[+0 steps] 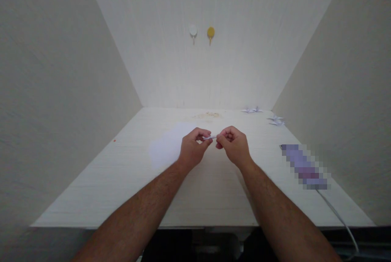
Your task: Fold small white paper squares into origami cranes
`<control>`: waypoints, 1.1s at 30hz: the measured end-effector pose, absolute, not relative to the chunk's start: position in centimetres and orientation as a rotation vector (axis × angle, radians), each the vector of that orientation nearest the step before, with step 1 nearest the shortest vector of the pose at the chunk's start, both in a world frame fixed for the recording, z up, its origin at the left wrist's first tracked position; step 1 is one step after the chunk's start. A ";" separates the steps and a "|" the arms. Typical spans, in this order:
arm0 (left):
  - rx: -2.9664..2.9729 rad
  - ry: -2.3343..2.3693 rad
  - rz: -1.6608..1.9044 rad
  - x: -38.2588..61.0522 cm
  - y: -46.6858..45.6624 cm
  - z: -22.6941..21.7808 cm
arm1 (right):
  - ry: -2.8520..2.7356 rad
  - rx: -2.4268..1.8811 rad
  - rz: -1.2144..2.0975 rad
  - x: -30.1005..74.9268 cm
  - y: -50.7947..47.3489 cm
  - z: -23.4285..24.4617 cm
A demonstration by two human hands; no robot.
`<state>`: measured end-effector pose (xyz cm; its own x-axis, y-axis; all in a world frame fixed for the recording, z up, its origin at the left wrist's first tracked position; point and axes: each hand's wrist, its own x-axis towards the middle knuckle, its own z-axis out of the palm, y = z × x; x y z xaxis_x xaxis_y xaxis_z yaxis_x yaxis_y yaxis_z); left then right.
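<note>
Between my two hands is a small, narrow piece of folded white paper (210,137), held up over the middle of the table. My left hand (195,146) pinches its left part between thumb and fingers. The thumb and curled fingers of my right hand (234,144) close on its right end. Its exact folds are too small to make out. White paper sheets (166,145) lie flat on the table, just left of my left hand and partly behind it.
Several folded white paper figures (276,120) rest at the table's back right. A blurred-out device (304,167) with a white cable (339,217) lies at right. Walls enclose three sides of the table (122,188). A white hook (193,31) and a yellow hook (210,32) are on the back wall.
</note>
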<state>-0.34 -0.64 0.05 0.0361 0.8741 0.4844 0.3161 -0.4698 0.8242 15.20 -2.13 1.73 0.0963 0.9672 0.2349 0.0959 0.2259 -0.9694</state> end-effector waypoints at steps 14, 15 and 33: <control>2.108 1.103 1.515 -0.5 -1.1 0.6 | -1.167 -1.002 1.078 15.0 -1.6 1.8; 2.065 1.068 1.508 -0.4 -1.1 0.6 | -1.180 -1.000 1.056 15.1 -1.5 1.8; 1.256 0.780 1.276 -0.2 -0.5 -0.2 | -1.230 -0.985 0.907 15.2 -1.8 1.4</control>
